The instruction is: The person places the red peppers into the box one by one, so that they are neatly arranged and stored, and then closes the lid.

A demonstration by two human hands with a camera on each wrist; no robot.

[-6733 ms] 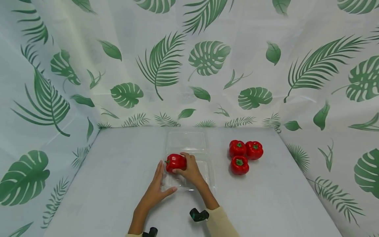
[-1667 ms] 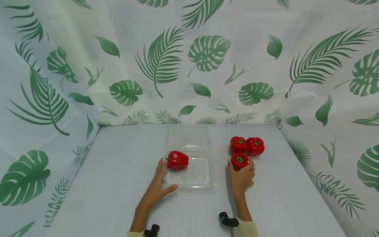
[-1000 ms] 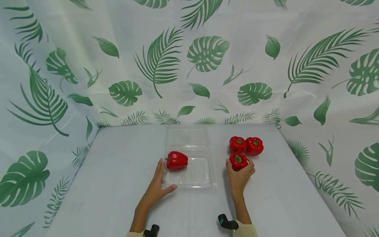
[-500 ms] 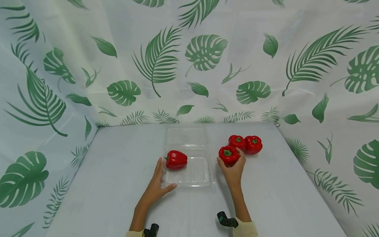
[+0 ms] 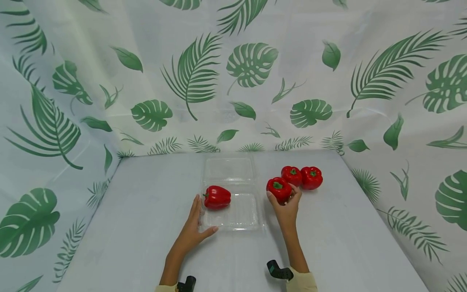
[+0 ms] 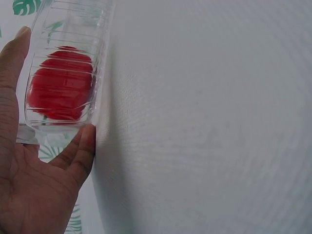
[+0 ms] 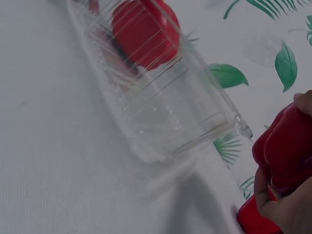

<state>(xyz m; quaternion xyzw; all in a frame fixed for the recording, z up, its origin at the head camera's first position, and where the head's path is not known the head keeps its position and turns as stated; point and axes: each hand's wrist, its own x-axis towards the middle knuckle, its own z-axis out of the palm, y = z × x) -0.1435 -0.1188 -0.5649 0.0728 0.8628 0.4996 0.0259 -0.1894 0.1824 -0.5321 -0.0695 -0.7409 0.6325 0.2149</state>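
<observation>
A clear plastic clamshell container (image 5: 246, 211) lies with its lid folded back on the table. One red bell pepper (image 5: 217, 197) rests on its side in the container's left part, its stem to the left. My left hand (image 5: 192, 231) is at the container's left front corner, fingers straight along the side and thumb stretched out by the front edge. In my right hand (image 5: 287, 209) is another red bell pepper (image 5: 279, 189), gripped between thumb and fingers with its green stem up, just right of the container. The right wrist view shows this held pepper (image 7: 285, 148) at its right edge.
Two more red bell peppers, one (image 5: 291, 175) beside the other (image 5: 311, 178), stand on the table behind the right hand. The white table (image 5: 146, 202) meets a leaf-printed cloth backdrop (image 5: 251, 101) at the back and sides.
Earlier, my right hand let go of the first pepper in the container and took hold of the nearest one of the group. It has since carried that pepper left. My left hand stays at the container.
</observation>
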